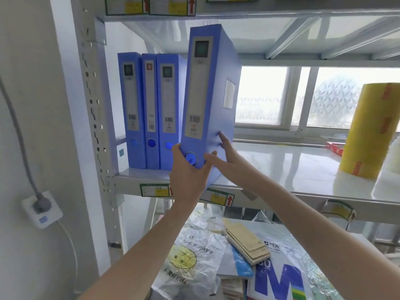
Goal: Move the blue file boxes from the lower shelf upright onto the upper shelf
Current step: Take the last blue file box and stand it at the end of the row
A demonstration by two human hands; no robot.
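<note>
I hold a blue file box (pixel 211 94) upright, tilted slightly right, with its bottom at the front edge of the upper shelf (pixel 281 169). My left hand (pixel 186 176) grips its lower spine from below. My right hand (pixel 225 156) presses flat against its right side near the bottom. Three more blue file boxes (pixel 149 109) stand upright side by side at the shelf's left end, just left of the held one.
A large yellow roll (pixel 372 131) stands at the right of the upper shelf, with a red box behind it. The lower shelf holds plastic bags (pixel 190 263), notebooks (pixel 246 241) and packets. A wall socket with a plug (pixel 41 207) is at the left.
</note>
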